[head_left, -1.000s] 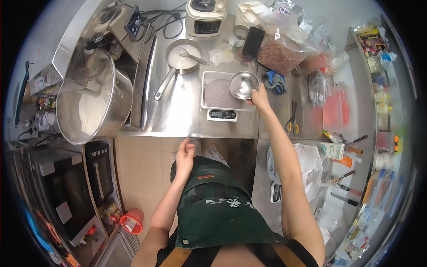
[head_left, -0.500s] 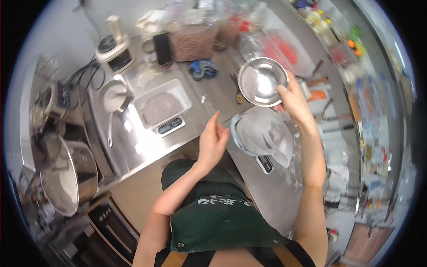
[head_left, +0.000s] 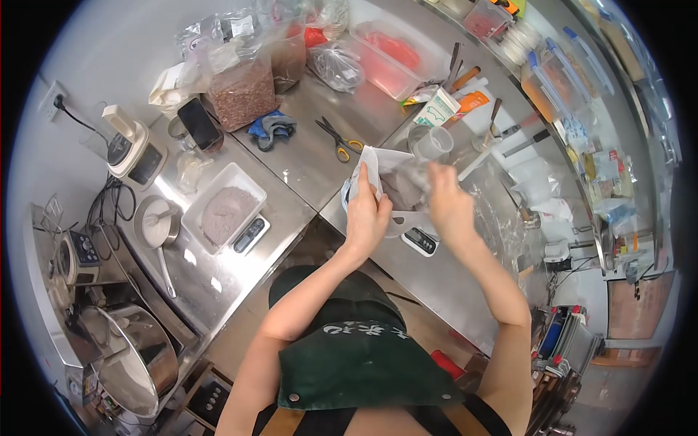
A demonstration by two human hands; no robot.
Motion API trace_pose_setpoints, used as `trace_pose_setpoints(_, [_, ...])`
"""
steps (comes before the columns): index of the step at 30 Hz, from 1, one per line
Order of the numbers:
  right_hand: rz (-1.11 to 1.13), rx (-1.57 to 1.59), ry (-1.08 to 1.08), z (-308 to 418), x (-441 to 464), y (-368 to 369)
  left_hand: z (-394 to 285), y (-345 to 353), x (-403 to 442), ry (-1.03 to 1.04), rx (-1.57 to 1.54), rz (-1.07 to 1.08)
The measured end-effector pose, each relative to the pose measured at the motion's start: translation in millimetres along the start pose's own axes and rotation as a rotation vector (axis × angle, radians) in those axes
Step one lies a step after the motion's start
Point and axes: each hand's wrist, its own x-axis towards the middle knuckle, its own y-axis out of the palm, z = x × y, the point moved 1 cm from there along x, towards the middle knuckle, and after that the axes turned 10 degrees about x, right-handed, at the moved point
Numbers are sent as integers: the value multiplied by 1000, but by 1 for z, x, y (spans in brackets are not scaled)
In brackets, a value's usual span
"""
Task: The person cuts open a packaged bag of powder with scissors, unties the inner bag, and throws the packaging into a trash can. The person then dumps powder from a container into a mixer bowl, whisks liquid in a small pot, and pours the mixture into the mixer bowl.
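A white bag (head_left: 369, 168) stands open on the right-hand counter, with greyish-purple powder (head_left: 401, 190) inside. My left hand (head_left: 367, 218) grips the bag's near left edge. At the bag's right side is my right hand (head_left: 449, 203), blurred by motion; the metal bowl seen earlier is smeared or hidden at its fingers, so its hold cannot be made out. A digital scale (head_left: 420, 242) shows just below the bag. On the left counter, a white rectangular tub (head_left: 190, 218) of similar powder rests on another scale (head_left: 251, 235).
Scissors (head_left: 339, 139) and a blue cloth (head_left: 273, 129) lie beyond the bag. A saucepan (head_left: 158, 221) with a whisk, a blender (head_left: 136, 152) and a phone (head_left: 199, 124) are at left. A clear plastic cup (head_left: 434, 144) stands behind the bag. A large mixing bowl (head_left: 138, 363) is lower left.
The view has turned to the right. My right hand has moved from the tub with the metal bowl to the white bag. My left hand has come up and taken hold of the bag's edge.
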Motion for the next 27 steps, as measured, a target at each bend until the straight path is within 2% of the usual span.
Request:
trace_pose_setpoints(1, [55,-148,-54,6,-3,7,1,2,0,-9,-15,1])
trace_pose_setpoints(2, [50,-167,-129,10,-5,11,4,3,-1,-18,-30,1])
trace_pose_setpoints(5, [-75,-227,-94,8,-3,14,4,2,-2,-57,-79,17])
trace_pose_setpoints(8, [-69,-118,-63,2,0,17,6,-3,-3,-59,-70,37])
trace_pose_setpoints(12, [-163,282,107,-38,16,11,10,-4,-1,-50,-77,73])
trace_pose_setpoints(15, [-112,1039,691,-36,47,-17,15,-5,-5,23,-176,60])
trace_pose_setpoints(17, [29,1172,652,-43,76,-17,18,-4,-9,10,-236,76])
trace_pose_setpoints(19, [79,1235,569,-25,113,1,27,0,-16,-28,-272,39])
trace_pose_setpoints(22, [303,1285,433,-14,171,61,43,-3,-34,-82,-123,-40])
trace_pose_setpoints(25, [652,1275,247,20,211,114,71,-25,-40,-157,24,-364])
trace_pose_setpoints(26, [782,1272,174,37,216,115,88,-35,-36,-289,-104,-434])
trace_pose_setpoints(27, [908,1259,107,52,217,113,89,-53,-28,-333,-306,-489])
